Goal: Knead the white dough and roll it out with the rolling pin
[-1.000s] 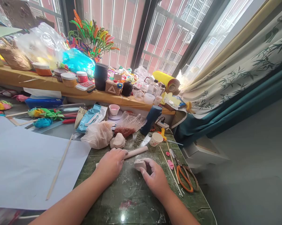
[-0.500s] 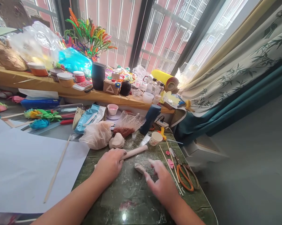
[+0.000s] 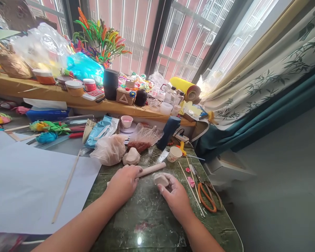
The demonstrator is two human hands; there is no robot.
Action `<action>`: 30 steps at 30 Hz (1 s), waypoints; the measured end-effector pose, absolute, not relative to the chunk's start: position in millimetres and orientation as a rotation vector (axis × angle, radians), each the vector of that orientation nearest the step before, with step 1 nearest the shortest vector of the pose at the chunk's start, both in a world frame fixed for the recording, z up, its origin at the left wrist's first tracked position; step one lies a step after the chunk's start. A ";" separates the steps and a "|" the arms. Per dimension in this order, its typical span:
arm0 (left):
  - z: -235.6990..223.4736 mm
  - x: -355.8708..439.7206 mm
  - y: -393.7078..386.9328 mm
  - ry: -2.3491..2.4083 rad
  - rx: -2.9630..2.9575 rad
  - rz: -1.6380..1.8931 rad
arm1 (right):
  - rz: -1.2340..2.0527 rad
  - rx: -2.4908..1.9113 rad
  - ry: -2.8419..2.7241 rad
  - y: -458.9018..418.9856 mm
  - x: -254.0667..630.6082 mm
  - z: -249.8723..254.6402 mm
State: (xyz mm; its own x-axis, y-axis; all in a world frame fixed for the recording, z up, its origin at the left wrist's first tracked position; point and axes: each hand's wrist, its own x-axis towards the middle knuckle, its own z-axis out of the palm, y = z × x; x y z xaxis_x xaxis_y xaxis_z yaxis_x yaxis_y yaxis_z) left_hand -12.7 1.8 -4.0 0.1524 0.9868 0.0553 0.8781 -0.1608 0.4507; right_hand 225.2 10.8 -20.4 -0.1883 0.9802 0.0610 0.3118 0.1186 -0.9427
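Observation:
My left hand (image 3: 124, 183) lies closed over a pale rolling pin (image 3: 150, 169) that rests on the green marbled mat (image 3: 147, 224). Fingers of my right hand (image 3: 174, 196) are curled round a small pale lump of clay (image 3: 161, 179), held just above the mat and close to the pin's right end. Another lump of clay (image 3: 131, 156) sits beyond my left hand, beside a plastic bag holding more clay (image 3: 108, 150).
Orange-handled scissors (image 3: 207, 197), thin wooden sticks (image 3: 191, 190) and a paper cup (image 3: 174, 154) lie right of my hands. A large white sheet (image 3: 28, 185) with a long stick (image 3: 65, 187) covers the left. A cluttered shelf (image 3: 68, 99) runs behind; the table edge drops off at the right.
My right hand let the clay lump down and opened half a second ago, then closed on it again and lifted it slightly. My left hand stayed on the rolling pin.

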 end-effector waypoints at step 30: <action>-6.6 -12.9 4.1 1.798 2.147 0.482 | 0.738 -1.167 -2.168 -6.4 212.5 -30.7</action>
State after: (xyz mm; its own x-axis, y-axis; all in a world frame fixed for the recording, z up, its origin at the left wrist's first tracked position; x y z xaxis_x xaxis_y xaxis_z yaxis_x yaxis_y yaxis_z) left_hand -12.9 4.1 -6.6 0.1609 0.9849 0.0636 0.8849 -0.1725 0.4327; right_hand 212.5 -6.4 -30.7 -0.4613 0.8605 0.2161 0.5500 0.4685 -0.6913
